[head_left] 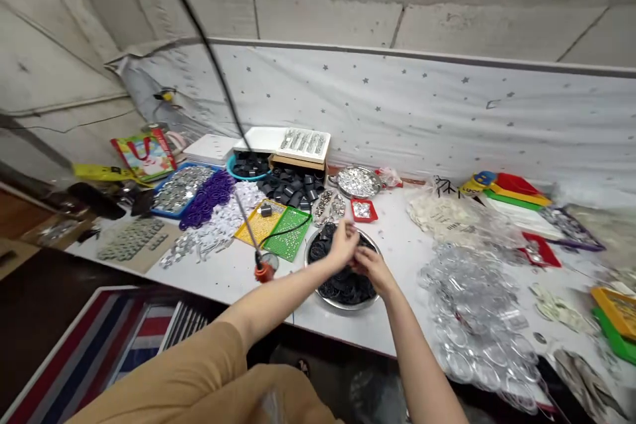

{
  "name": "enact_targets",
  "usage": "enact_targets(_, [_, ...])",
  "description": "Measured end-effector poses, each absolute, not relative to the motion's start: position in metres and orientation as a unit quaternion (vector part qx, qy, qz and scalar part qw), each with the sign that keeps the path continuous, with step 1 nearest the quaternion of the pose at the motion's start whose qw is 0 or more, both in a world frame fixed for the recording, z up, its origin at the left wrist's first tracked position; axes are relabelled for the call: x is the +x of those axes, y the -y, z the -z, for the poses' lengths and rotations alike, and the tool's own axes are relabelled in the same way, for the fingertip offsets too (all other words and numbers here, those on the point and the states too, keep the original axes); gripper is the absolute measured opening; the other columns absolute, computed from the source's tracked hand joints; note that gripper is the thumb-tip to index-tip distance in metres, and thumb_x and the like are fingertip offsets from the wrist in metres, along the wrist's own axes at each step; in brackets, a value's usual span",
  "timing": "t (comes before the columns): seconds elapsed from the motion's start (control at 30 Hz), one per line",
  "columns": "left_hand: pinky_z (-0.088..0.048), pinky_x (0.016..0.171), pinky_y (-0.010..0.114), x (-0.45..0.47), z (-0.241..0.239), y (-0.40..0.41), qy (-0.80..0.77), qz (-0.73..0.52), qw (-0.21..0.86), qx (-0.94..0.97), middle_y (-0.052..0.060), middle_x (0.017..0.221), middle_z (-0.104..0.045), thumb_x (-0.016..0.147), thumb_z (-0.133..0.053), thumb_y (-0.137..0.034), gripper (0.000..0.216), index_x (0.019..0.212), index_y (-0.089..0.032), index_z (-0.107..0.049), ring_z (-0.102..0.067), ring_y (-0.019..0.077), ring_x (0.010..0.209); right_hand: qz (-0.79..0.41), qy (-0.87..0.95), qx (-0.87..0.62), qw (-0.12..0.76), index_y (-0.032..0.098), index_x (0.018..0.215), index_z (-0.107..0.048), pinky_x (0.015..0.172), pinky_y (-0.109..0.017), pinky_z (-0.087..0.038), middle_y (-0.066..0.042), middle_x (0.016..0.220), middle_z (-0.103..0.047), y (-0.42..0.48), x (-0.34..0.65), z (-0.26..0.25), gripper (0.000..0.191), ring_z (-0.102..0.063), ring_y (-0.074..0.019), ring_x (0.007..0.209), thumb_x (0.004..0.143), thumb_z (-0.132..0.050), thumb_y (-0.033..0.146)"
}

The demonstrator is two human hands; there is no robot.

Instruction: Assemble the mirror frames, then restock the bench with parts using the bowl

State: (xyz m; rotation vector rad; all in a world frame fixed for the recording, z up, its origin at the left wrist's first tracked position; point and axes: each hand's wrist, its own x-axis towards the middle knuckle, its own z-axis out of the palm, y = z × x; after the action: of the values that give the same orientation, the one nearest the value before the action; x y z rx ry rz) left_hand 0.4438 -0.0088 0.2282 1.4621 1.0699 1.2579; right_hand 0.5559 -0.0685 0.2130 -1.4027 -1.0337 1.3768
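A round metal bowl full of black loop-shaped pieces stands near the front edge of the table. Above it, my left hand is closed, its fingers drawn together. Close beside it on the right, my right hand is closed too, thumb and fingers pinched. Whatever lies between the fingertips is too small and blurred to name. Just behind the hands sits a small red tray of shiny metal pieces. To the left lies a green tray holding small pale bits.
An orange-based rod rises left of the bowl. Beyond it are a yellow tray, white pieces, purple pieces and black blocks. Clear plastic rings pile up on the right. A metal plate stands behind.
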Motion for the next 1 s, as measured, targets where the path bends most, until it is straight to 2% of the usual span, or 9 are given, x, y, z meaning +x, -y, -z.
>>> enact_targets(0.07, [-0.047,0.071,0.023,0.411,-0.229,0.065,-0.333,-0.459,0.496,0.658,0.002,0.088,-0.062,0.078,-0.059,-0.014,0.024,0.101,-0.020,-0.058,-0.059,0.0132,0.078,-0.564,0.459,-0.554,0.405,0.021,0.094,-0.064,0.070,-0.030,-0.049,-0.004,0.086,-0.069,0.094,0.533,-0.204,0.036,-0.062,-0.0172,0.078,0.070,-0.063,0.049])
enact_targets(0.23, [-0.050,0.072,0.029,0.271,-0.246,0.131,-0.053,-0.094,0.678,0.727,0.006,0.086,-0.069,0.077,-0.071,-0.041,0.039,0.108,-0.018,-0.067,-0.064,0.0180,0.076,-0.598,0.587,-0.500,0.220,0.019,0.069,-0.067,0.059,-0.031,-0.046,-0.001,0.061,-0.064,0.147,0.442,-0.173,0.012,-0.057,-0.0178,0.060,0.062,-0.064,0.028])
enact_targets(0.3, [-0.051,0.073,0.032,0.213,-0.257,0.128,-0.114,-0.126,0.730,0.661,0.007,0.084,-0.071,0.075,-0.071,-0.050,0.042,0.105,-0.020,-0.069,-0.066,0.0201,0.075,-0.601,0.624,-0.472,0.162,0.020,0.070,-0.069,0.057,-0.028,-0.045,0.001,0.058,-0.062,0.154,0.398,-0.163,0.012,-0.054,-0.0149,0.055,0.060,-0.063,0.020])
enact_targets(0.4, [-0.048,0.064,0.030,0.149,-0.268,0.104,-0.245,-0.329,0.737,0.537,0.008,0.073,-0.069,0.069,-0.076,-0.051,0.037,0.089,-0.020,-0.073,-0.062,0.0181,0.063,-0.594,0.664,-0.435,0.130,0.022,0.082,-0.073,0.059,-0.028,-0.046,0.003,0.060,-0.063,0.134,0.332,-0.163,0.028,-0.054,-0.0143,0.055,0.057,-0.064,0.014])
enact_targets(0.53, [-0.046,0.059,0.028,0.103,-0.260,0.051,-0.350,-0.565,0.647,0.374,0.007,0.067,-0.065,0.066,-0.077,-0.050,0.033,0.077,-0.019,-0.071,-0.057,0.0157,0.059,-0.533,0.673,-0.455,0.237,0.023,0.108,-0.066,0.089,-0.034,-0.046,-0.001,0.095,-0.069,0.035,0.257,-0.184,0.043,-0.061,-0.0179,0.088,0.065,-0.063,0.017])
enact_targets(0.63, [-0.048,0.063,0.028,0.070,-0.241,-0.004,-0.353,-0.610,0.635,0.318,0.008,0.070,-0.066,0.070,-0.074,-0.050,0.034,0.080,-0.018,-0.068,-0.060,0.0151,0.061,-0.463,0.624,-0.520,0.353,0.021,0.123,-0.054,0.103,-0.035,-0.038,-0.007,0.131,-0.056,-0.070,0.229,-0.201,0.056,-0.053,-0.0188,0.115,0.068,-0.063,0.021])
enact_targets(0.7, [-0.048,0.064,0.027,0.040,-0.226,-0.048,-0.335,-0.605,0.655,0.304,0.008,0.075,-0.068,0.072,-0.072,-0.051,0.036,0.085,-0.018,-0.067,-0.062,0.0148,0.063,-0.417,0.566,-0.574,0.420,0.018,0.124,-0.051,0.107,-0.037,-0.034,-0.010,0.137,-0.050,-0.135,0.226,-0.206,0.058,-0.047,-0.0198,0.123,0.067,-0.063,0.024])
enact_targets(0.87, [-0.047,0.065,0.025,-0.032,-0.204,-0.177,-0.337,-0.567,0.708,0.255,0.011,0.088,-0.072,0.077,-0.070,-0.039,0.031,0.096,-0.016,-0.061,-0.068,0.0169,0.072,-0.349,0.370,-0.677,0.532,0.016,0.111,-0.053,0.087,-0.032,-0.049,-0.008,0.111,-0.061,-0.236,0.250,-0.201,0.052,-0.058,-0.0190,0.104,0.061,-0.068,0.024])
enact_targets(1.0, [-0.049,0.075,0.028,-0.023,-0.210,-0.290,-0.356,-0.500,0.757,0.225,0.013,0.090,-0.072,0.077,-0.067,-0.018,0.021,0.096,-0.014,-0.059,-0.070,0.0184,0.076,-0.358,0.234,-0.690,0.584,0.015,0.097,-0.056,0.065,-0.024,-0.051,0.000,0.084,-0.063,-0.284,0.257,-0.202,0.031,-0.061,-0.0131,0.076,0.069,-0.068,0.022])
